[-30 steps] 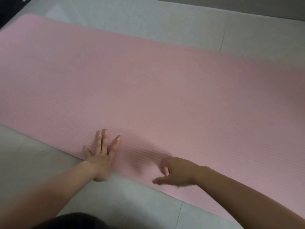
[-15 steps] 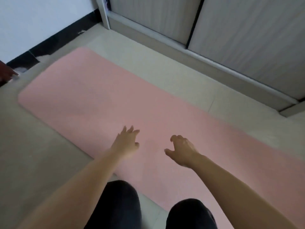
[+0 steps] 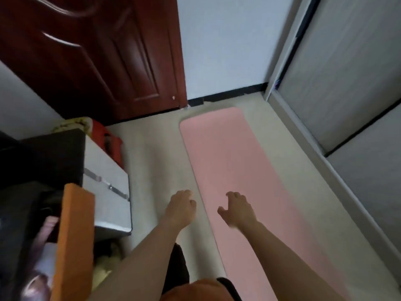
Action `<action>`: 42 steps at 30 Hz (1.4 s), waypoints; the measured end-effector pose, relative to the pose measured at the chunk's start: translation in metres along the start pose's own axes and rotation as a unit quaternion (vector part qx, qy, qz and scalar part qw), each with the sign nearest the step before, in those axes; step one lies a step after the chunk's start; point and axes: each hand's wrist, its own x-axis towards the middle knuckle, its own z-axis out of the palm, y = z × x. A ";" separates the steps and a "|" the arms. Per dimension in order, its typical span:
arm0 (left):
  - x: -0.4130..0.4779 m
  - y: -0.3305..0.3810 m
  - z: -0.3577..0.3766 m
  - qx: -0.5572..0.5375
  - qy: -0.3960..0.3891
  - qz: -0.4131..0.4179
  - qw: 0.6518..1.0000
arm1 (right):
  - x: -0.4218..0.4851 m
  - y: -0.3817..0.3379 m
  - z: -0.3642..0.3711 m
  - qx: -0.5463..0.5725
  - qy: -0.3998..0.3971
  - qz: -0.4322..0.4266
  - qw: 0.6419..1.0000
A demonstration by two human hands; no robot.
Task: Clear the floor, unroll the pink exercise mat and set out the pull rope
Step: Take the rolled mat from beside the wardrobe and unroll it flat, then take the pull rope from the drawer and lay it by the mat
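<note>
The left hand [image 3: 181, 208] and the right hand [image 3: 237, 210] are held out side by side just below the middle of the view, both palm down with fingers loosely curled and holding nothing. The left hand is over the bare beige floor [image 3: 156, 161], just beside the mat's left edge. The right hand is over the pink exercise mat [image 3: 234, 161] itself, and whether it touches the mat cannot be told. The mat lies flat and fully unrolled, running from 5 o'clock under the right forearm up to a rounded end near 12 o'clock. That end is close to the black skirting [image 3: 227, 95] at the foot of a white wall [image 3: 223, 51]. Along the mat's right side, from 1 to 4 o'clock, stand grey sliding wardrobe doors [image 3: 351, 83] on a pale floor track. At 10 to 11 o'clock is a dark red-brown panelled wooden door [image 3: 97, 51]. At 9 o'clock sits a pale grey box [image 3: 108, 183] with a dark top, and a red object [image 3: 108, 137] lies behind it. At 8 o'clock a blurred orange slab [image 3: 73, 235] stands on edge.
</note>
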 end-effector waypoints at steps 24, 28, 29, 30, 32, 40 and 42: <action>-0.355 -0.169 -0.010 -0.116 0.282 -0.259 0.916 | -0.206 -0.218 0.122 -0.181 -0.132 -0.380 0.897; -0.371 -0.190 0.022 -0.106 0.200 -0.339 0.913 | -0.227 -0.241 0.154 -0.250 -0.085 -0.517 0.814; -0.375 -0.193 0.030 -0.104 0.182 -0.355 0.911 | -0.228 -0.242 0.158 -0.297 -0.089 -0.543 0.780; -0.379 -0.195 0.038 -0.106 0.166 -0.371 0.908 | -0.228 -0.243 0.163 -0.338 -0.095 -0.565 0.747; -0.384 -0.198 0.046 -0.109 0.153 -0.392 0.901 | -0.225 -0.245 0.167 -0.392 -0.105 -0.593 0.695; -0.378 -0.193 0.049 -0.144 0.147 -0.405 0.891 | -0.208 -0.251 0.154 -0.432 -0.156 -0.629 0.627; -0.377 -0.187 0.051 -0.154 0.140 -0.404 0.891 | -0.208 -0.253 0.151 -0.445 -0.168 -0.626 0.617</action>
